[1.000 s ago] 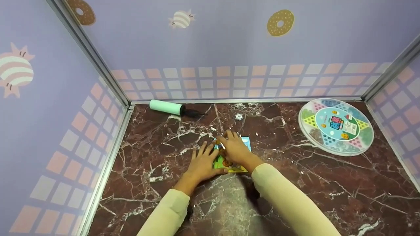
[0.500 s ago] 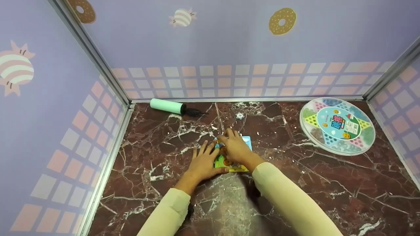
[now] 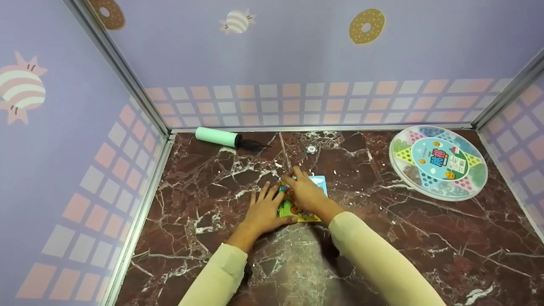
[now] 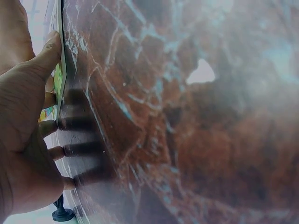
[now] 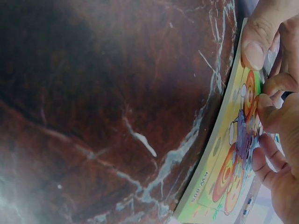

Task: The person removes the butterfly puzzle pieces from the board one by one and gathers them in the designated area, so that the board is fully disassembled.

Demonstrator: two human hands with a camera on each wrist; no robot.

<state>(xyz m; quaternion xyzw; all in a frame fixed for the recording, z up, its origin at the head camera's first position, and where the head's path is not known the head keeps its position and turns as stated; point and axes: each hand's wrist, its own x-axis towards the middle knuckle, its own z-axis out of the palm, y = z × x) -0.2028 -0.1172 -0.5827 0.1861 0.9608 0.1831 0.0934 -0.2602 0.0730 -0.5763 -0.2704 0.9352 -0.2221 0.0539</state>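
Head view: left fingers (image 3: 263, 192) stay spread at the board (image 3: 290, 210), right fingers' (image 3: 298, 171) hold unclear.

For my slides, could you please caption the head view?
Left hand and right hand at a brightly coloured picture board.

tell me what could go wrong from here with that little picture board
The picture board could slide on the marbled surface if the left hand, resting along its left side and near edge, eases off. The right hand covers much of it in the head view, so a slip beneath might go unseen. The two hands are close together and could bump.
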